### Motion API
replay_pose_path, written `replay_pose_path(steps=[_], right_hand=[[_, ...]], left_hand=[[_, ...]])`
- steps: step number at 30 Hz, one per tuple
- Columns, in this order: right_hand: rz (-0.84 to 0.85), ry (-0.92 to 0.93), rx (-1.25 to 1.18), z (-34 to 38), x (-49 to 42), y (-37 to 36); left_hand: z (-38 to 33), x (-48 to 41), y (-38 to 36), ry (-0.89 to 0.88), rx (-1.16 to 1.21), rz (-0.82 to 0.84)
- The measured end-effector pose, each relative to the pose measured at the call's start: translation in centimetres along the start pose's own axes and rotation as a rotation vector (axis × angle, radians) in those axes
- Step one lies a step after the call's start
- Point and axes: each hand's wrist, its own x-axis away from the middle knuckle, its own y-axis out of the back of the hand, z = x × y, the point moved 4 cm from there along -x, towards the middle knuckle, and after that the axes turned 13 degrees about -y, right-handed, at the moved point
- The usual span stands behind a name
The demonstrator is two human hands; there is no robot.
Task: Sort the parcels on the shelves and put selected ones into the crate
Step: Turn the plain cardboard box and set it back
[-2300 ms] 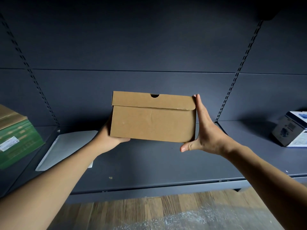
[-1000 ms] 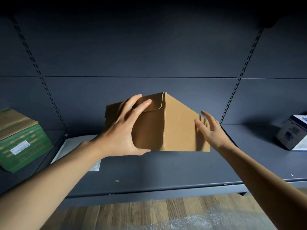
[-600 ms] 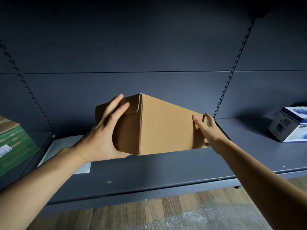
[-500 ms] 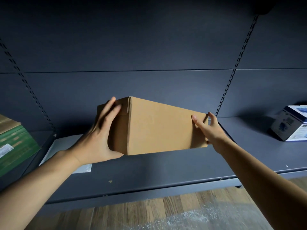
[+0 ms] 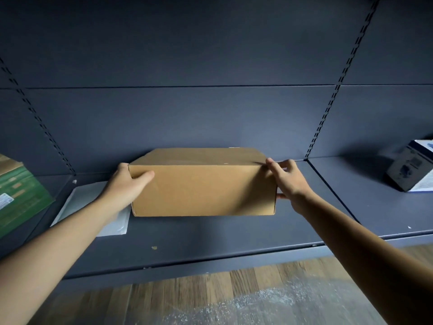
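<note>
A plain brown cardboard box (image 5: 203, 186) is held level just above the dark grey shelf (image 5: 210, 238), its long blank side toward me. My left hand (image 5: 127, 186) grips its left end, thumb on the front face and fingers hidden behind. My right hand (image 5: 287, 181) grips the right end, fingers curled over the top right corner and thumb under the edge. No crate is in view.
A flat white mailer (image 5: 93, 207) lies on the shelf behind my left arm. A green and brown box (image 5: 18, 198) sits at the far left, a dark and white box (image 5: 410, 170) at the far right. Wood floor and bubble wrap (image 5: 269, 303) lie below.
The box has been turned from corner-on to long side facing me and lowered toward the shelf. My left hand slid to its left end; my right hand moved to the top right corner.
</note>
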Motion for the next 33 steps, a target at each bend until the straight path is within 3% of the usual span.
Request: replay_pose_path(steps=[13,18,25,28,30,33], right_hand=[[0.332,-0.302,-0.156,-3.3,1.4,-2.6],[0.317,-0.364,-0.167,-3.4,1.4,-2.7],[0.385,-0.408,-0.194,-4.1,2.2,-2.5],[0.328,-0.419,-0.197,-3.3,3.1,-3.1],[0.313,-0.434,-0.172,-2.3,3.8,-3.7],[0.327,-0.432,-0.116,-1.1,4.9,-4.6]], left_hand=[[-0.4,1.1,-0.9,0.184,0.090,-0.036],[-1.5,1.8,-1.7,0.057,-0.187,-0.050],[-2.0,2.2,-2.2,0.038,-0.295,0.011],[-4.4,3.0,-2.9,-0.238,-0.699,-0.001],[-6.6,3.9,-5.3,-0.526,-0.862,0.134],[-9.1,5.8,-9.3,-0.729,-0.966,0.333]])
